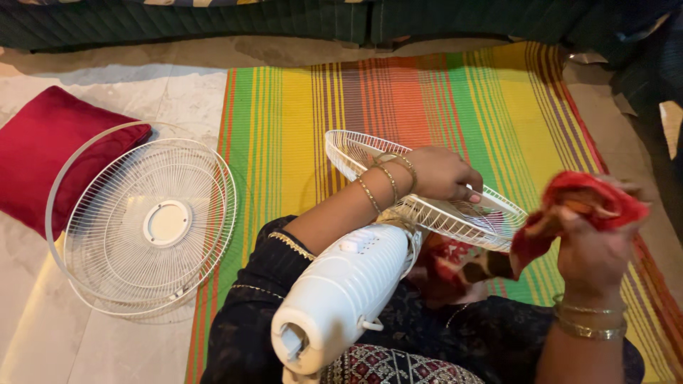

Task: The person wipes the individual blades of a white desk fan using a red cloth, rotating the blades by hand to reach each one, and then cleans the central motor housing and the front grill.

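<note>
A white fan motor housing point(340, 299) lies across my lap, with a white wire rear grille point(356, 151) still fixed to its far end. My left hand point(442, 174) rests on top of that grille and grips its wires. My right hand point(592, 250) is raised to the right of the grille and is closed on a bunched red and orange cloth point(585, 199), which trails down toward the grille. Gold bangles sit on both wrists.
A second white fan grille point(146, 224) with a loose rim ring lies flat on the pale floor to the left. A dark red cushion point(50, 149) sits behind it. A striped green, yellow and orange mat point(398, 92) covers the floor ahead; dark green quilted fabric point(213, 21) runs along the far edge.
</note>
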